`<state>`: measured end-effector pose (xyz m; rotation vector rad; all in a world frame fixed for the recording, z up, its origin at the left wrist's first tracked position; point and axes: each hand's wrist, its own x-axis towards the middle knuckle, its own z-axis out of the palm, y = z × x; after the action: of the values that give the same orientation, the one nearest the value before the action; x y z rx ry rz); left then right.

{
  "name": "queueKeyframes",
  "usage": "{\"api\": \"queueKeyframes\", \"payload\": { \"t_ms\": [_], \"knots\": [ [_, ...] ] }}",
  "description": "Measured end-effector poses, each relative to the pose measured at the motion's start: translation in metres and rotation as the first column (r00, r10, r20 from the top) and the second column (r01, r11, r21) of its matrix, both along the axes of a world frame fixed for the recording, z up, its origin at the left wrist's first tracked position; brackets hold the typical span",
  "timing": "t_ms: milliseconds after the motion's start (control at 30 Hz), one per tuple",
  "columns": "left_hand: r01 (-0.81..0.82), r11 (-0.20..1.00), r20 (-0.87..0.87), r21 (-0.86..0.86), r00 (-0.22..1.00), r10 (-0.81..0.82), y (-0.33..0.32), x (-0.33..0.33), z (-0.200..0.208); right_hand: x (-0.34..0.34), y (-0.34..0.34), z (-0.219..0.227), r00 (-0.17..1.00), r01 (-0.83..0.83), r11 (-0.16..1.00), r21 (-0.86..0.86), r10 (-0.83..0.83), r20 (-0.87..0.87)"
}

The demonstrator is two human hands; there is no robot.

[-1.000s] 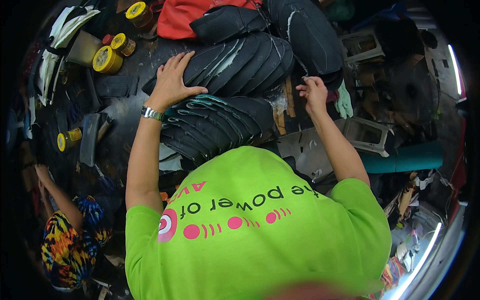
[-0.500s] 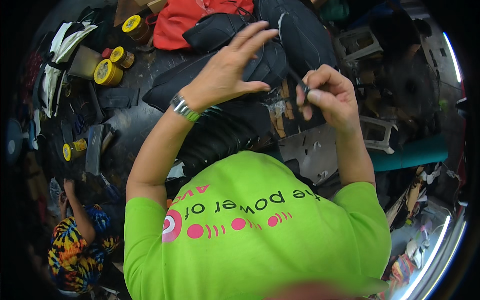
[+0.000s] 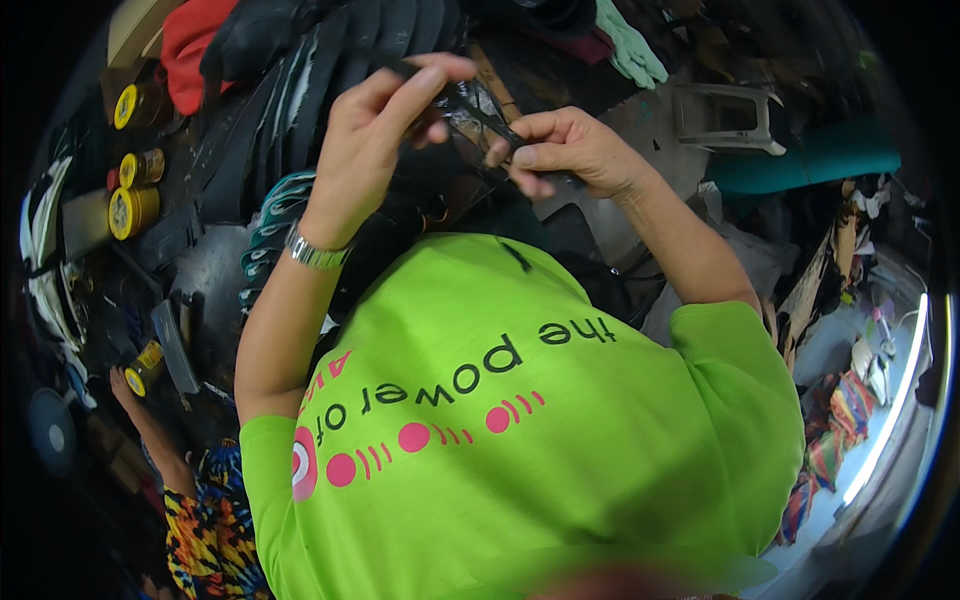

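Note:
A thin black strip (image 3: 487,120) stretches between my two hands, above the dark work surface. My right hand (image 3: 575,150) pinches its nearer end between thumb and fingers. My left hand (image 3: 375,130), a metal watch on its wrist, closes its thumb and fingers on the strip's other end; motion slightly smears those fingertips. Just beyond my left hand lie overlapping black curved pieces (image 3: 345,70). Folded teal-edged pieces (image 3: 275,220) rest beside my left wrist.
Yellow-lidded jars (image 3: 132,210) and a red cloth (image 3: 190,55) occupy the left side. At right are a pale green glove (image 3: 630,48), a grey plastic stool (image 3: 725,118) and a teal roll (image 3: 810,165). Another person's hand (image 3: 125,388) is near a jar (image 3: 147,368) at lower left.
My left hand, open before, has closed on the strip, and my hands are closer together. The view has turned rightward. The other person's arm has reached toward a jar.

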<state>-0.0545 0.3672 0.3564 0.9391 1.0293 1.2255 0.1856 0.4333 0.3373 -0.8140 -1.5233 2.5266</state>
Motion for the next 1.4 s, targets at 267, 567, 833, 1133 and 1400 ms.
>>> {"api": "queueKeyframes", "payload": {
  "t_ms": [267,567,833,1133,1400],
  "knots": [
    [0.041,0.906,-0.836,0.422,0.405,0.371,-0.107,-0.044,-0.003,0.27,0.068,-0.138,0.426,-0.28,0.94,0.196,-0.061,0.903],
    [-0.137,0.89,-0.9,0.435,-0.036,0.434,-0.189,-0.051,-0.077,0.384,0.106,-0.333,-0.081,-0.074,0.809,0.583,-0.588,0.805],
    [-0.214,0.883,-0.902,0.418,0.021,0.432,-0.187,-0.059,-0.089,0.217,0.121,-0.426,0.281,-0.621,0.54,0.568,-0.523,0.805],
    [-0.269,0.887,-0.916,0.376,0.034,0.399,-0.191,-0.061,-0.093,0.246,0.168,-0.417,-0.094,0.102,0.799,0.592,-0.585,0.806],
    [-0.329,0.889,-0.944,0.319,-0.029,0.328,-0.184,-0.054,-0.09,0.28,0.21,-0.392,-0.08,0.244,0.541,0.805,-0.816,0.572]
  ]
}}
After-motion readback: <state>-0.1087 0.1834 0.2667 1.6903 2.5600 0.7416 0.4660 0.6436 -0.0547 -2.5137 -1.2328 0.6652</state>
